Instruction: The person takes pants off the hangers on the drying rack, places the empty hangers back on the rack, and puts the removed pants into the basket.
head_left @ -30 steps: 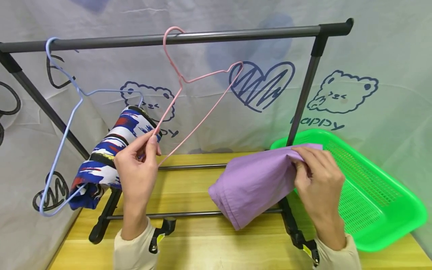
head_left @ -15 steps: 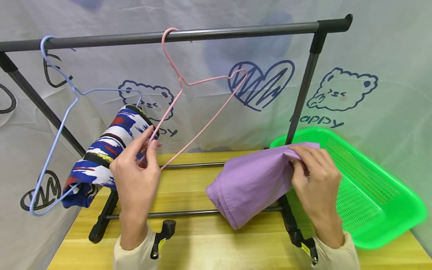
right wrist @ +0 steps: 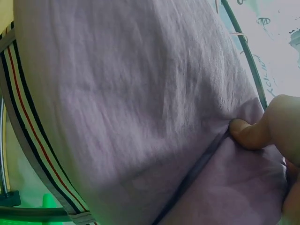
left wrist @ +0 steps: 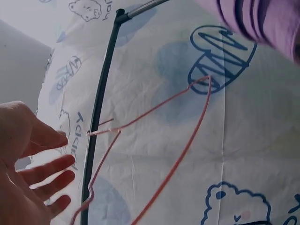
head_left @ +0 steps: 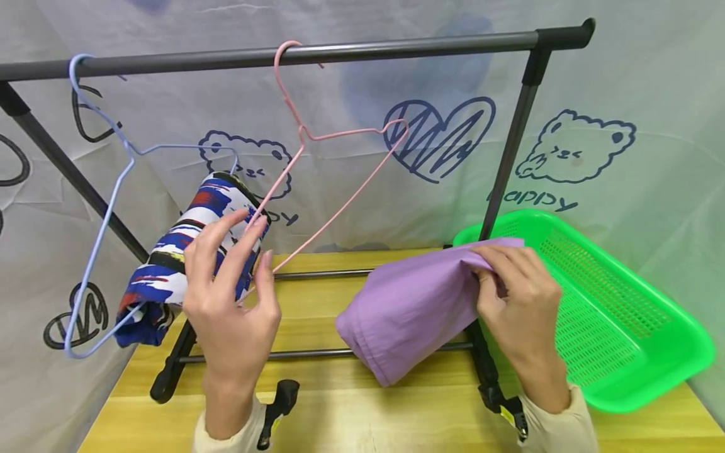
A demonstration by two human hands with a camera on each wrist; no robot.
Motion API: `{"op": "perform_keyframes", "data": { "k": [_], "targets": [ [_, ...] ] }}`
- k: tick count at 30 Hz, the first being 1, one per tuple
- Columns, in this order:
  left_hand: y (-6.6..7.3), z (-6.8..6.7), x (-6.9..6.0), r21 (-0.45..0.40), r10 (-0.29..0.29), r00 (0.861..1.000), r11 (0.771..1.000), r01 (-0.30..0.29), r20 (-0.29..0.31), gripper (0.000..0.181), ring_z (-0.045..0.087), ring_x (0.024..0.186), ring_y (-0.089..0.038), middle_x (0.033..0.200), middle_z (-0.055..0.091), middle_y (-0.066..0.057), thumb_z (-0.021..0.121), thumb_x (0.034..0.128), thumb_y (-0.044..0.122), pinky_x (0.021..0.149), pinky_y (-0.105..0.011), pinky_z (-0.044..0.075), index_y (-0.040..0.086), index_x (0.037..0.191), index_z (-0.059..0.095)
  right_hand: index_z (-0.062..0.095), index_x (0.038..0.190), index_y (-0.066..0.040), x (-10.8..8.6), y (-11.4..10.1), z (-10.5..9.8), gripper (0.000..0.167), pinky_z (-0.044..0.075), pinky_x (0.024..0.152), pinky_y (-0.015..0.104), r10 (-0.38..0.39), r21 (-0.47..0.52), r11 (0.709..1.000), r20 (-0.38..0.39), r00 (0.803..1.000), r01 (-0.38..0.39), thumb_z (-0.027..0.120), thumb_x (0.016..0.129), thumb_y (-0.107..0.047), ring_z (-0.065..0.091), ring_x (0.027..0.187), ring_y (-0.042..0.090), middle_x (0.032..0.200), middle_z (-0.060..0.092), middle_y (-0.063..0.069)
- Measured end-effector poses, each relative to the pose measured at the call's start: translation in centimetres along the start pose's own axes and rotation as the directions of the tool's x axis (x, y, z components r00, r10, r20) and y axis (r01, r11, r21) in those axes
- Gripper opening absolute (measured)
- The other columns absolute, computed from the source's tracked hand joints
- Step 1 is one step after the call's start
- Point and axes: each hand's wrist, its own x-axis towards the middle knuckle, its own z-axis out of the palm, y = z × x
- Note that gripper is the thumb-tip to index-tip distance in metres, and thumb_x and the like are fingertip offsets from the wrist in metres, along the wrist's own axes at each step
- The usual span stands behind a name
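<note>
One dark rail (head_left: 408, 49) spans the scene above the left hand (head_left: 229, 296) and the right hand (head_left: 518, 299). The left hand's fingers stand apart beside the pink hanger (head_left: 340, 134), which hangs from the rail, above and to the right of that hand; whether a fingertip touches the wire cannot be told. The right hand pinches the purple cloth (head_left: 413, 308) near one end, and the folded length droops to that hand's left, above the counter (head_left: 340, 415). Behind and left of the left hand, a patterned garment (head_left: 170, 251) drapes over a blue hanger (head_left: 113, 195); right of the right hand stands a green basket (head_left: 674, 308). The step in hand appears to be bringing cloth and pink hanger together, probably best done by steadying the wire with the left hand and guiding the cloth through flat, since a loose fold could catch.
</note>
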Motion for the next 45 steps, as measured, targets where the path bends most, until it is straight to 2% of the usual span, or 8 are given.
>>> {"op": "perform_keyframes", "data": {
  "k": [5, 9, 12, 19, 22, 25, 34, 45],
  "targets": [
    [0.4, 1.3, -0.9, -0.150, 0.139, 0.987, 0.981, -0.126, 0.083, 0.024, 0.063, 0.111, -0.038, 0.118, 0.070, -0.019, 0.067, 0.0926, 0.002, 0.103, -0.037, 0.047, -0.004, 0.115, 0.075, 0.078, 0.106, 0.001, 0.0, 0.0, 0.2, 0.025, 0.047, 0.093, 0.031, -0.004, 0.006, 1.000, 0.003, 1.000, 0.004, 0.063, 0.087, 0.002, 0.067, 0.096, 0.036, 0.102, 0.076, 0.015],
    [-0.3, 2.7, -2.3, -0.267, 0.174, 0.939, 0.959, -0.094, 0.296, 0.029, 0.065, 0.110, -0.030, 0.119, 0.070, -0.013, 0.072, 0.0932, 0.007, 0.100, -0.034, 0.050, 0.000, 0.121, 0.073, 0.078, 0.105, 0.002, -0.1, -0.1, 0.4, 0.024, 0.048, 0.091, 0.035, -0.012, 0.010, 1.000, 0.007, 1.000, 0.012, 0.062, 0.087, 0.001, 0.067, 0.095, 0.037, 0.101, 0.076, 0.015],
    [-1.1, 3.7, -3.7, -0.272, 0.140, 0.860, 0.962, -0.002, 0.490, 0.043, 0.062, 0.117, -0.024, 0.126, 0.068, -0.007, 0.080, 0.0902, 0.019, 0.102, -0.035, 0.049, 0.006, 0.130, 0.070, 0.078, 0.105, 0.001, -0.1, -0.2, 0.6, 0.024, 0.049, 0.089, 0.039, -0.024, 0.017, 1.000, 0.011, 1.000, 0.023, 0.062, 0.088, 0.000, 0.067, 0.095, 0.037, 0.100, 0.076, 0.015],
    [-2.2, 5.7, -6.0, -0.114, 0.051, 0.597, 0.991, 0.069, 0.800, 0.102, 0.052, 0.133, -0.020, 0.152, 0.051, 0.002, 0.089, 0.0696, 0.058, 0.107, -0.046, 0.045, 0.023, 0.155, 0.046, 0.078, 0.104, 0.002, -0.5, -1.0, 0.9, 0.024, 0.051, 0.086, 0.042, -0.055, 0.037, 0.998, 0.035, 0.998, 0.054, 0.060, 0.088, -0.001, 0.068, 0.095, 0.035, 0.099, 0.076, 0.014],
    [-2.7, 6.1, -6.6, -0.094, 0.041, 0.534, 0.993, 0.073, 0.844, 0.110, 0.054, 0.132, -0.018, 0.152, 0.051, 0.005, 0.091, 0.0662, 0.060, 0.105, -0.045, 0.047, 0.028, 0.158, 0.041, 0.078, 0.104, 0.002, -0.6, -1.2, 1.1, 0.025, 0.052, 0.086, 0.041, -0.072, 0.052, 0.996, 0.051, 0.996, 0.069, 0.059, 0.088, 0.000, 0.069, 0.095, 0.034, 0.100, 0.076, 0.013],
    [-3.1, 6.3, -6.8, -0.087, 0.025, 0.515, 0.992, 0.096, 0.857, 0.100, 0.061, 0.119, -0.015, 0.143, 0.060, 0.006, 0.092, 0.0697, 0.054, 0.097, -0.041, 0.051, 0.029, 0.155, 0.045, 0.078, 0.104, 0.001, -0.7, -1.3, 1.3, 0.027, 0.051, 0.086, 0.040, -0.077, 0.073, 0.995, 0.068, 0.995, 0.072, 0.057, 0.087, 0.002, 0.069, 0.095, 0.032, 0.099, 0.076, 0.012],
    [-4.4, 6.3, -6.1, -0.082, 0.043, 0.512, 0.995, 0.055, 0.858, 0.046, 0.068, 0.083, -0.013, 0.100, 0.075, 0.000, 0.089, 0.0815, 0.023, 0.072, -0.035, 0.055, 0.020, 0.122, 0.069, 0.078, 0.102, -0.004, -0.5, -0.8, 1.0, 0.026, 0.051, 0.084, 0.040, -0.082, 0.098, 0.993, 0.204, 0.976, 0.063, 0.059, 0.085, 0.003, 0.068, 0.097, 0.027, 0.100, 0.075, 0.009],
    [-4.9, 5.6, -4.2, -0.157, 0.128, 0.434, 0.987, 0.031, 0.892, 0.021, 0.057, 0.064, -0.002, 0.077, 0.066, 0.014, 0.086, 0.0826, 0.029, 0.058, -0.025, 0.046, 0.023, 0.093, 0.069, 0.073, 0.107, -0.012, -0.2, 0.7, -0.9, 0.023, 0.047, 0.084, 0.035, -0.137, 0.155, 0.985, 0.485, 0.864, 0.070, 0.070, 0.088, 0.002, 0.062, 0.097, 0.015, 0.104, 0.072, -0.004]
  ]
}}
